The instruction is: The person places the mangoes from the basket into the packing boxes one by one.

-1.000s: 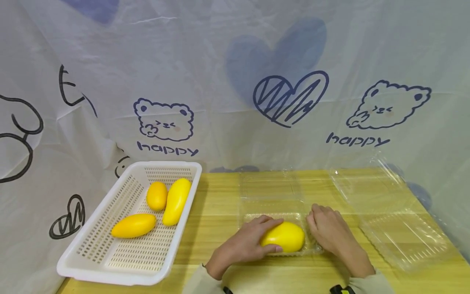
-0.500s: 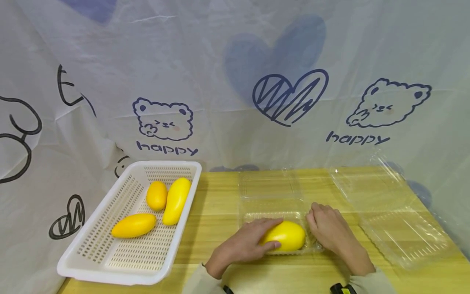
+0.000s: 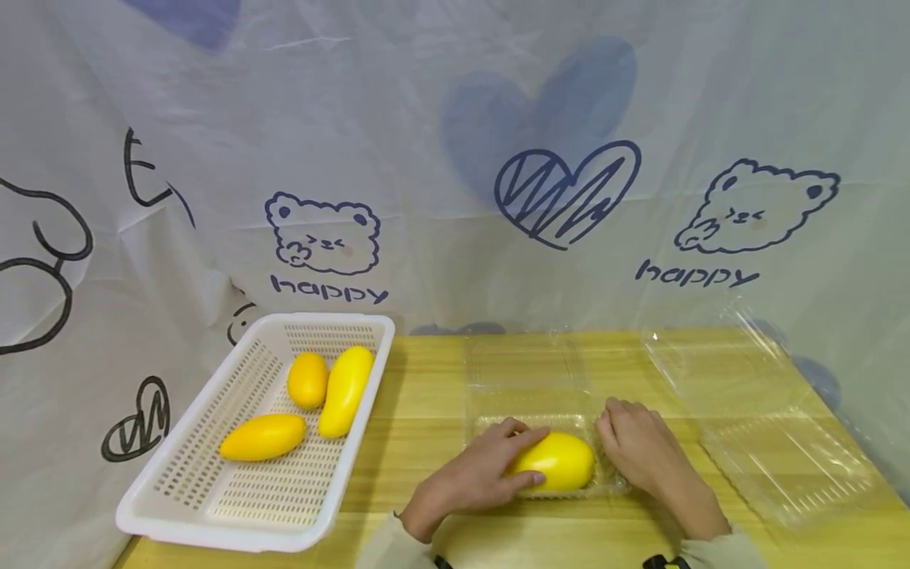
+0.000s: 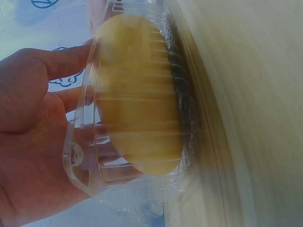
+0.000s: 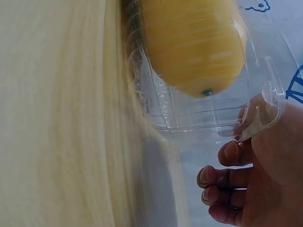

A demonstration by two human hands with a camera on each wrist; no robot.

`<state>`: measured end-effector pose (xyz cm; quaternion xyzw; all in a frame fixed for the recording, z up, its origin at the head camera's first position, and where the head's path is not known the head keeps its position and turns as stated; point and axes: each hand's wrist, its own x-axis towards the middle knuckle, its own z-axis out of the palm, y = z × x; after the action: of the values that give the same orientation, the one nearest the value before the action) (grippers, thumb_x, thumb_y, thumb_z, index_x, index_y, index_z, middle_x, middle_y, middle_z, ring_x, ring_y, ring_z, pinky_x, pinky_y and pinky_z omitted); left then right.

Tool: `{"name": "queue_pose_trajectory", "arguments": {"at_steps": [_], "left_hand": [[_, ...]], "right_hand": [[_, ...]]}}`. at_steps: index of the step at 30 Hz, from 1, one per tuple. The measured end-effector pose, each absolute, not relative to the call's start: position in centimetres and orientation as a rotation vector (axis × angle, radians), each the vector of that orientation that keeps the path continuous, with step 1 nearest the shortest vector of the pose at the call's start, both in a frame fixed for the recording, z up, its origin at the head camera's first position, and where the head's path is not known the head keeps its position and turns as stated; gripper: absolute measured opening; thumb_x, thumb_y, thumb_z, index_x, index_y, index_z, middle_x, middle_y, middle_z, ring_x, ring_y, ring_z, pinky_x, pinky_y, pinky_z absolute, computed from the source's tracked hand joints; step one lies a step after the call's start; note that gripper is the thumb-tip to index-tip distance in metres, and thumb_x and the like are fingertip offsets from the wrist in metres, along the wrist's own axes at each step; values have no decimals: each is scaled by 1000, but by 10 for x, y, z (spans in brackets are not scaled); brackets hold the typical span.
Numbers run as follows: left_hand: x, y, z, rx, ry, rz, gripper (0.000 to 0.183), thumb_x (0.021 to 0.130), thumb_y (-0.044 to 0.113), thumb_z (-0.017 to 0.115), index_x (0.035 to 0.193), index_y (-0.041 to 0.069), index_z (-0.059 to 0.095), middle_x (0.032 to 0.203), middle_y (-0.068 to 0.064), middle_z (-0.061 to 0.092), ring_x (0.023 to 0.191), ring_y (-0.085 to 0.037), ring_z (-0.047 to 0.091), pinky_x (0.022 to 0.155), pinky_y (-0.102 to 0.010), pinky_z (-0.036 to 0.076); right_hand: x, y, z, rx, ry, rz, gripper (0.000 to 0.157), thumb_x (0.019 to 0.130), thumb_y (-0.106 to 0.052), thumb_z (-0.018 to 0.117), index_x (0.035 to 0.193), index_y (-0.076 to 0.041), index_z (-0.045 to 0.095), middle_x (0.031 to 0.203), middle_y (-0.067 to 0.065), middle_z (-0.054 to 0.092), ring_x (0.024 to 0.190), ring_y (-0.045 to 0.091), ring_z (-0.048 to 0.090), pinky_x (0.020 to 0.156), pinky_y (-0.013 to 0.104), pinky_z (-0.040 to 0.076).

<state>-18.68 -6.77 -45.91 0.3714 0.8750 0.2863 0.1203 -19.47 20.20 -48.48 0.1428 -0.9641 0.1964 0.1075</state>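
A strip of table point(image 3: 423, 419) gives a hand passage between the basket point(image 3: 213, 537) and the near box point(image 3: 529, 417). The basket's raised rim obstructs sideways reach; its fruits point(image 3: 263, 437) are accessible from above. Inside the box, the left hand point(image 3: 483, 472) and a mango point(image 3: 562, 462) take up room; the right hand point(image 3: 643, 446) blocks its right end. The curtain point(image 3: 426, 245) bounds the back.
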Motion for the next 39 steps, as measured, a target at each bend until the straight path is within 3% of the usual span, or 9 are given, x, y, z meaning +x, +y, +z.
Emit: {"name": "queue_pose_trajectory", "arguments": {"at_steps": [6,13,17,26,33,39], "left_hand": [[-185,-70,-460,1076,2561,849,60,103,41,60,156,17,45,138,-4,53,119,-16,52,101,-34,48],[-185,-68,-461,1114,2582,835,61,103,44,60,155,14,46,139,-5,53,120,-15,53,102,-32,48],[-185,-69,-456,1122,2580,844,59,104,41,60,155,15,46,141,-5,52,122,-16,53,104,-32,47],[-182,-76,-435,1146,2575,875,50,107,35,55,152,16,49,147,-4,51,131,-18,51,109,-34,45],[-184,-81,-420,1235,2611,917,42,107,26,56,147,14,54,143,-4,56,130,-17,54,107,-31,46],[-181,-96,-393,1261,2675,934,41,107,26,57,146,12,55,143,-5,57,131,-20,54,110,-36,45]], "right_hand": [[-196,201,-487,436,-2828,586,31,103,-11,46,72,-15,42,63,-1,37,61,17,37,62,36,37],[-195,204,-487,417,-2845,574,31,104,-12,44,74,-15,42,64,0,37,64,18,39,67,45,43],[-196,204,-486,427,-2845,578,30,104,-12,44,74,-15,43,64,0,37,64,18,39,66,43,41],[-195,201,-486,444,-2841,599,31,104,-11,44,73,-15,42,64,0,36,62,17,37,65,38,38],[-193,204,-487,426,-2853,584,29,104,-13,44,75,-14,44,65,1,38,65,20,42,71,50,46],[-194,202,-487,447,-2818,542,31,103,-12,46,73,-15,44,63,-1,38,63,19,43,66,47,45]]}}
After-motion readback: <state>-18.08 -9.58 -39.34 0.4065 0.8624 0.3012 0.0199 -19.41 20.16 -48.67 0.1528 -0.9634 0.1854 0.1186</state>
